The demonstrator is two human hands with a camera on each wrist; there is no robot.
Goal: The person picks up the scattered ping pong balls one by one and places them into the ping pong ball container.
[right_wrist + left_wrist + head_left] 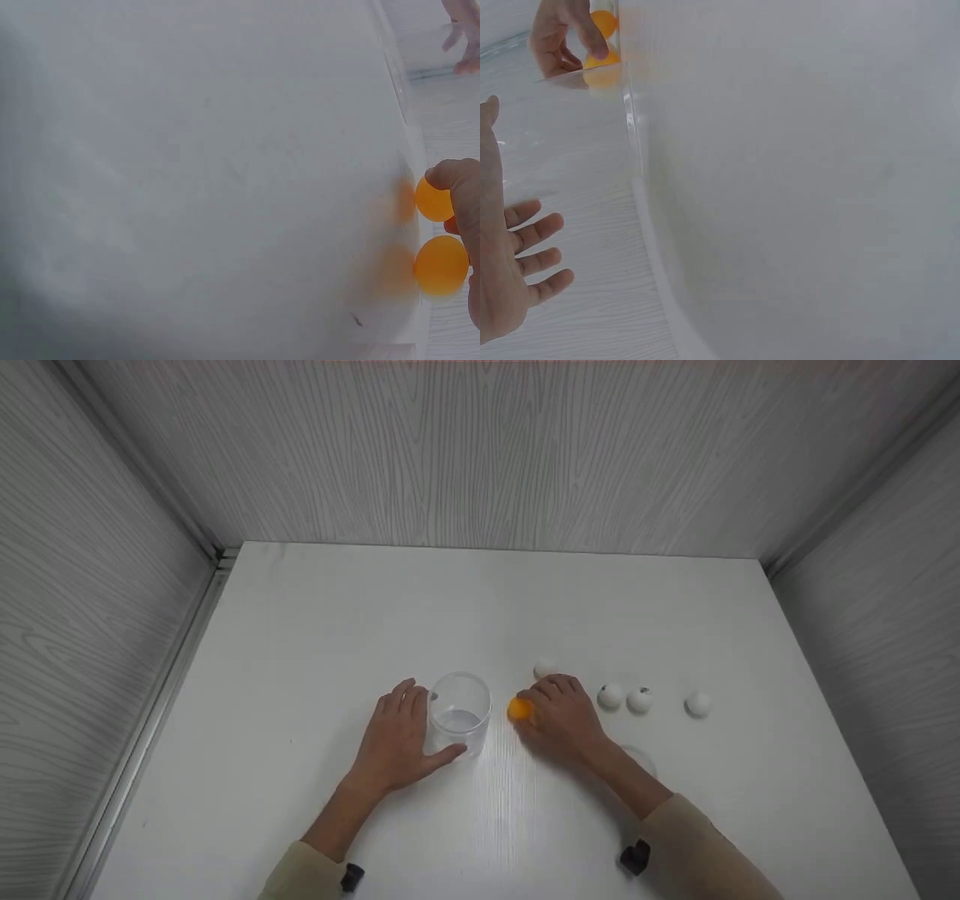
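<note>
Right hand (562, 716) pinches orange ball (518, 709) beside cup (460, 712). Left hand (397, 742), fingers relaxed, steadies cup. Risk: shallow pinch, so ball may slip and roll off.

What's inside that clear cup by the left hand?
From above, the clear cup looks empty: only its see-through bottom shows. The orange ball sits outside it, under the right hand. The left hand covers part of the cup's lower wall.
</note>
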